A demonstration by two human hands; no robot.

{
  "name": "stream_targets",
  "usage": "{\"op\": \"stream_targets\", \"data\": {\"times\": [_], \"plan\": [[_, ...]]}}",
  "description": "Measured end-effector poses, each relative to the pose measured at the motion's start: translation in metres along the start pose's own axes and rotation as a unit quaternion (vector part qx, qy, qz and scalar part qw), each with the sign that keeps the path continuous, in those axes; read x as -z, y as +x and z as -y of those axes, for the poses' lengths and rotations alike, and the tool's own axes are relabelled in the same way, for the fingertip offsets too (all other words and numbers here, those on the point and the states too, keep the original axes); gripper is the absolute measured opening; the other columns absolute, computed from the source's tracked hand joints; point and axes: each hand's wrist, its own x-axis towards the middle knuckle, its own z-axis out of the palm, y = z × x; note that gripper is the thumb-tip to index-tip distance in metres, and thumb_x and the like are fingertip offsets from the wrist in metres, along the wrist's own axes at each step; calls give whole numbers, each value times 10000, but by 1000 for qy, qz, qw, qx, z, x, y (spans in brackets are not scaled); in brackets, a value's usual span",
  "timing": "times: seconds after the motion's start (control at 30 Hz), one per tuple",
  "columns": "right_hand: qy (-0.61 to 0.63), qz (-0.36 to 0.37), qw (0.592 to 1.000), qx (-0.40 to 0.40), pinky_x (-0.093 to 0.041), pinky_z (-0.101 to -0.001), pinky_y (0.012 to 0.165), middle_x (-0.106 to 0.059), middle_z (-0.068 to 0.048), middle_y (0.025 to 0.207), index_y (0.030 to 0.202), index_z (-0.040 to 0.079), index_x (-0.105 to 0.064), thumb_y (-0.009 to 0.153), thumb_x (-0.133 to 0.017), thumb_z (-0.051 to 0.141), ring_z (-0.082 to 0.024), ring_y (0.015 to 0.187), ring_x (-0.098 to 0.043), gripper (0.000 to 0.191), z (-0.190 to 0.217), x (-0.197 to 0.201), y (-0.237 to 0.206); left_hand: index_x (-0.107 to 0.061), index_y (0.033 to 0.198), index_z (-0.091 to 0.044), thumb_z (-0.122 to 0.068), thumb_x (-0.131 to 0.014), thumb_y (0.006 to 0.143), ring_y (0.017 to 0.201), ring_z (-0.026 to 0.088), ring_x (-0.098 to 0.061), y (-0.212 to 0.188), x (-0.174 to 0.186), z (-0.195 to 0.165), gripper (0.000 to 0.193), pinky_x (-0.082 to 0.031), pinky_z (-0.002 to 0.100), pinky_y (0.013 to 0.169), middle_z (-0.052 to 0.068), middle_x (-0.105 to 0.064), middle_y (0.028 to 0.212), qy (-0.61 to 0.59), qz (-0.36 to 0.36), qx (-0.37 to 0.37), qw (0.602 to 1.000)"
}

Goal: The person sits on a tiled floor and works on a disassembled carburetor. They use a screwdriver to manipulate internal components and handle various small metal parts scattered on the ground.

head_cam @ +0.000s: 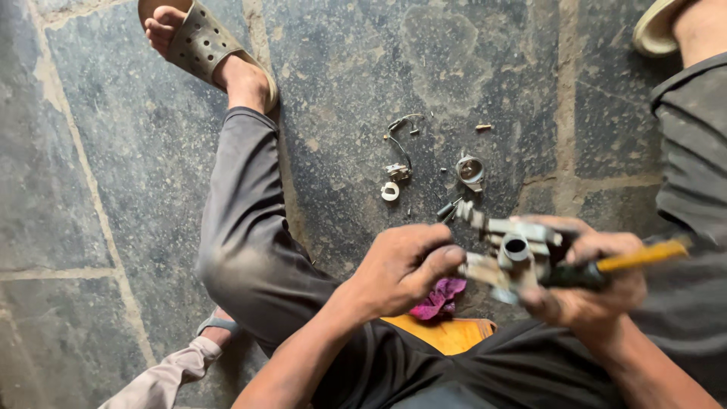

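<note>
While I look down from the head camera, my left hand (401, 266) is closed on one end of a small grey metal engine part (509, 257), thumb and fingers pinching it. My right hand (587, 280) is wrapped around the other end of that part and also clamps a screwdriver (628, 261) with a yellow handle, which sticks out to the right. The part sits between both hands, held above my lap and clear of the stone floor (113, 189). A pink rag (439, 297) lies just below the left hand, next to a yellow block (454, 333). Farther out on the floor lie loose bits: a round metal cup (470, 170), a white ring (390, 191), a bent wire (400, 129) and small screws (447, 210). A sandalled foot (201, 45) rests at the upper left.
</note>
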Motion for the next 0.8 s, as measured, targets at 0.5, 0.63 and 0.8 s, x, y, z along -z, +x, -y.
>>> {"op": "stream_targets", "data": {"times": [0.5,0.63,0.8], "plan": [[40,-173,979,-98,-511,-241,694,-502,7,1022,1226,68,-464,997,-692,628,-97,844,-564,647,163,-74,-96,-144,1573,-30,-445,-915,737,1330,331,-483,-162,-48,-81,1210,-437,416,1150,187,-431,1470,14,-333,-338,880],[14,-87,996,-20,-529,-268,896,-508,-24,1066,1199,29,-462,1051,-637,603,-125,952,-557,617,208,-76,-123,-146,1588,-92,-447,-932,704,1330,293,-487,-186,-61,-78,1235,-440,369,1167,149,-432,1445,-17,-346,-380,857],[-42,-75,996,-8,-520,-272,1034,-524,-38,1115,1210,11,-466,1075,-506,633,-141,1078,-578,638,229,-72,-159,-135,1616,-131,-406,-868,874,1293,167,-496,-208,-77,-78,1079,-414,321,1150,49,-460,1379,-323,-194,-366,851]]}}
